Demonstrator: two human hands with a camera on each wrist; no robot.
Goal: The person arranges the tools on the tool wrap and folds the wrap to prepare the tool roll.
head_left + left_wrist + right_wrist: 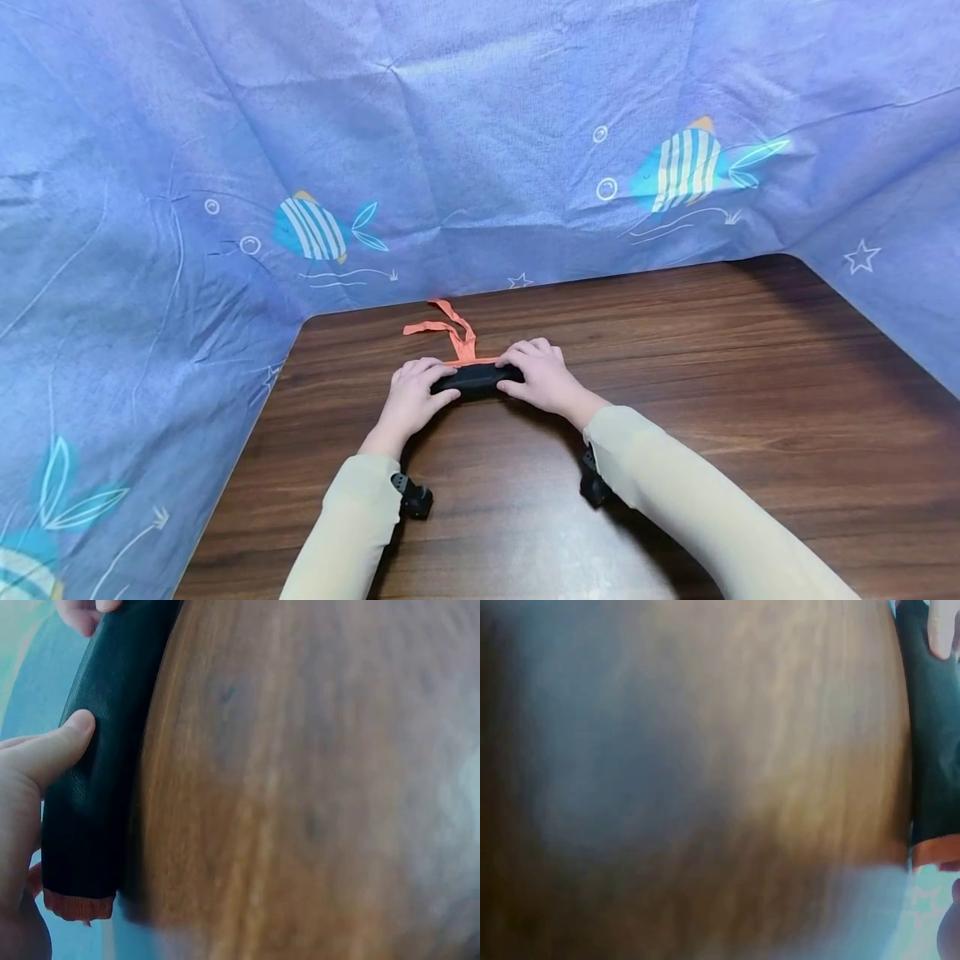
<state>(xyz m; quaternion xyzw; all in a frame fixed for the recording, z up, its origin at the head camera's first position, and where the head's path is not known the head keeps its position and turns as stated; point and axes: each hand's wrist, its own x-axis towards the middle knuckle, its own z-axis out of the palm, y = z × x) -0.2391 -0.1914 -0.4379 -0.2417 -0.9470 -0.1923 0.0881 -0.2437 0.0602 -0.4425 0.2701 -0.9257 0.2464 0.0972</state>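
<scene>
A black rolled-up cloth bundle (477,380) with orange edging lies across the table, and two orange ties (467,343) trail from its far side. At its left end my left hand (408,398) grips it, thumb on the near side and fingers over the top. My right hand (545,379) holds the other end in much the same way. The left wrist view has the left thumb (66,746) pressing the black roll (105,742), whose end shows an orange rim (79,906). Only part of the roll (934,750) appears at the right wrist view's edge.
The brown wood-grain table (712,375) extends widely to the right and towards me. Behind it and at both sides hangs a blue cloth (480,150) printed with fish. Small black devices (414,498) are strapped at both wrists.
</scene>
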